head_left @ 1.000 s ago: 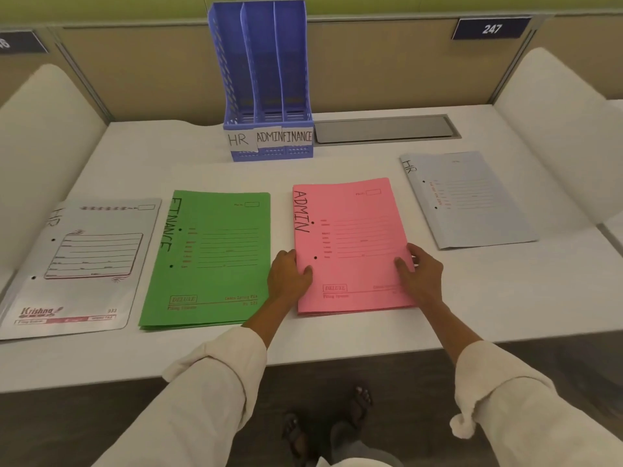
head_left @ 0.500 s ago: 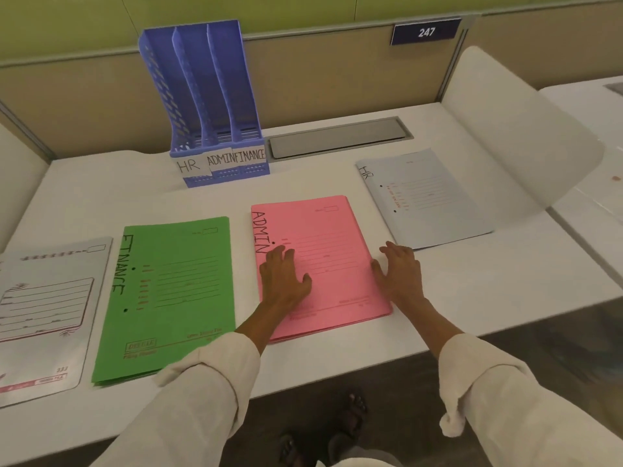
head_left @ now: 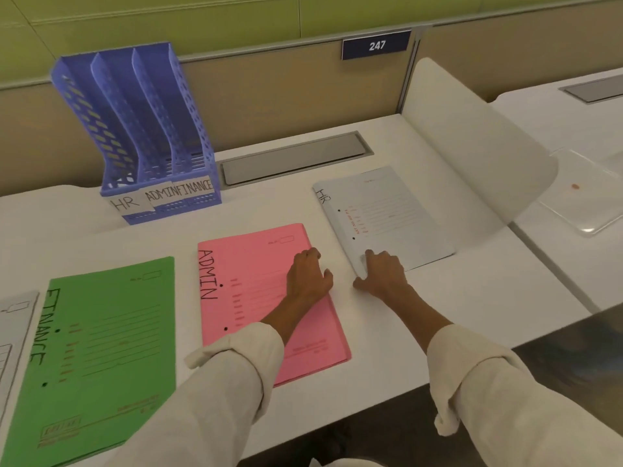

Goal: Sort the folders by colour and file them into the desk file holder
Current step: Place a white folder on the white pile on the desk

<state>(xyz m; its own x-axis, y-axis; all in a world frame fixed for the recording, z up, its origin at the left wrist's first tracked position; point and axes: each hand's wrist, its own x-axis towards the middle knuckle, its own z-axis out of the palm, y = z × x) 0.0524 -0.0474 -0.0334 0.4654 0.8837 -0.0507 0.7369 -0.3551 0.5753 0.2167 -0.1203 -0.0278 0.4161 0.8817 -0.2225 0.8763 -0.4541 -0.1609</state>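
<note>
— What are the hands doing?

— The right hand (head_left: 382, 273) rests on the near corner of the grey HR folder (head_left: 384, 215), just right of the pink ADMIN folder (head_left: 266, 298). Its fingers curl over that corner, but I cannot tell if its grip has really caught the edge. The left hand (head_left: 308, 276) lies on the pink folder with fingers bent, gripping nothing.

— How should the grey one be picked up?

— I think slide a thumb under the corner, lift it flat, then stand it up for the HR slot of the blue file holder (head_left: 141, 136), behind the pink folder.

— Is there room?

— Yes, bare desk (head_left: 472, 298) lies right of the pink folder. The green FINANCE folder (head_left: 101, 348) sits left of it, well apart from the hands.
</note>
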